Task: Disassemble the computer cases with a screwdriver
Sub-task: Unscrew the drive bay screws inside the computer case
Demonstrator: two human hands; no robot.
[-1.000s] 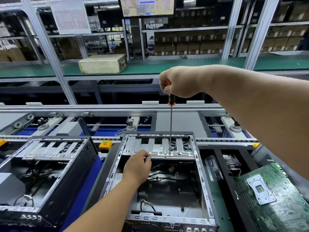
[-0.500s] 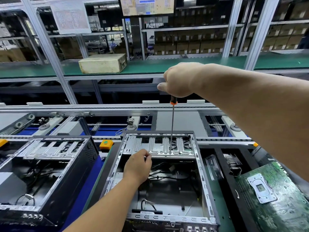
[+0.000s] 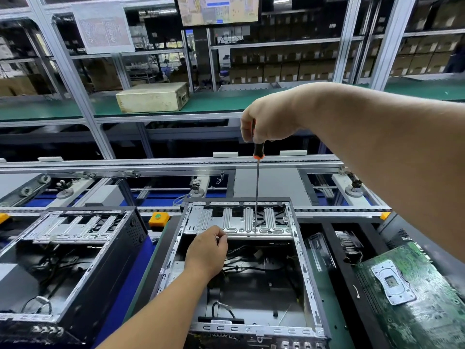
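Screwdriver (image 3: pixel 257 187) stands upright, its black and orange handle gripped from above in the curled right hand (image 3: pixel 266 119), its tip on the ribbed metal bracket (image 3: pixel 241 222) across the far end of the middle computer case (image 3: pixel 305 273). Left hand (image 3: pixel 207 250) rests at the bracket's near edge, left of the tip, fingers curled; what it pinches, if anything, I cannot tell. Inside this open case lie loose black cables (image 3: pixel 241 265) on a bare floor. A second open case (image 3: pixel 73 250) sits just to the left, holding its own bracket and wires. At the right lies a green circuit board (image 3: pixel 427 306). Beyond the cases runs a conveyor rail (image 3: pixel 151 165), with a beige box (image 3: pixel 153 98) on the green shelf behind.
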